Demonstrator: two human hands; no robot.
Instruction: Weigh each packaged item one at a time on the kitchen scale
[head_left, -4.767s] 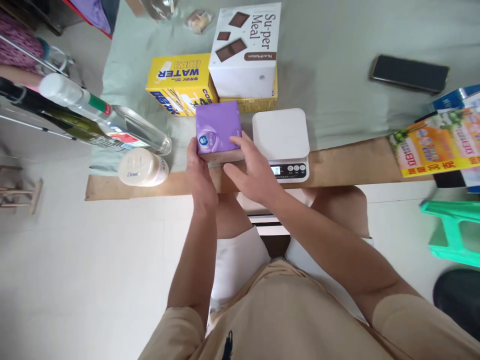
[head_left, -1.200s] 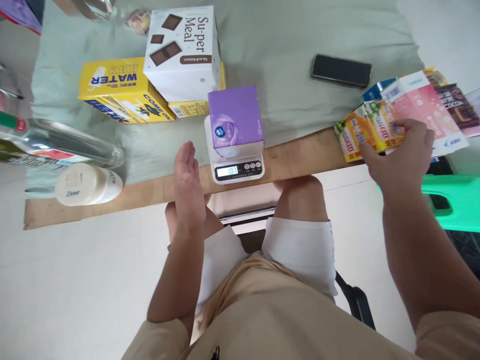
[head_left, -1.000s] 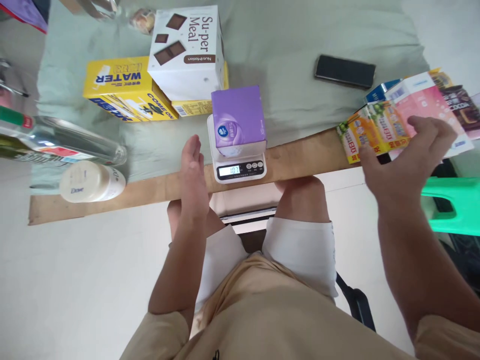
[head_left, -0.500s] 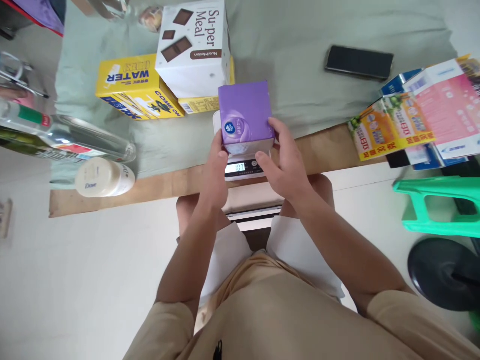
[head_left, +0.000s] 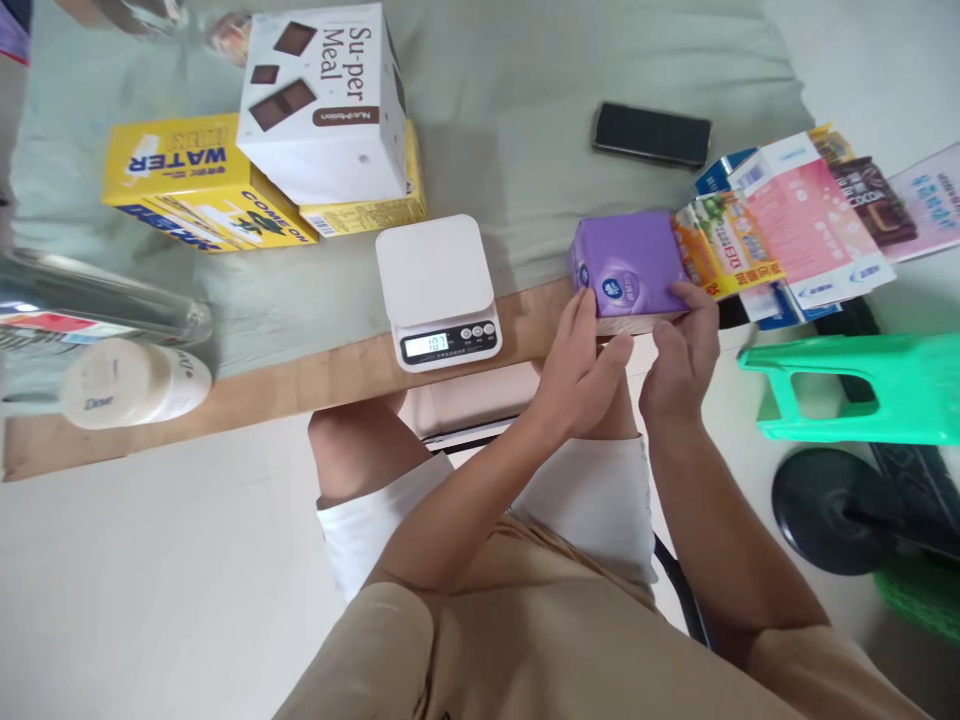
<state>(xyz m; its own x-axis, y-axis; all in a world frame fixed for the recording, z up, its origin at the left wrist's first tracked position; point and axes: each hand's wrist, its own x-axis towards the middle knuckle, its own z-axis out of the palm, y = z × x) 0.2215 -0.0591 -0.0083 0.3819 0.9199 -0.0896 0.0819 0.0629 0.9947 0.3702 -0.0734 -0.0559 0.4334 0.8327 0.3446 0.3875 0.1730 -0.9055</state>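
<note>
A purple tissue box (head_left: 637, 260) is held between my two hands, right of the scale and near the table's front edge. My left hand (head_left: 577, 365) has its fingers closed on the box's left side. At its right front corner my right hand (head_left: 682, 350) grips it, thumb in front and fingers over the edge. The white kitchen scale (head_left: 435, 270) has a bare platform, and its lit display seems to read 107. Flattened colourful packaging (head_left: 802, 220) lies just right of the box, touching or very close to it.
A white Su-per Meal box (head_left: 315, 110) stands at the back left by yellow cartons (head_left: 180, 180). Left are a glass bottle (head_left: 97, 295) and a Dove bottle (head_left: 135, 385). A black phone (head_left: 652, 133) lies behind the box; a green stool (head_left: 862, 385) stands at right.
My hands have lifted the purple tissue box off the scale and carried it right, beside the packaging. The scale's platform is now uncovered. The camera view has shifted right.
</note>
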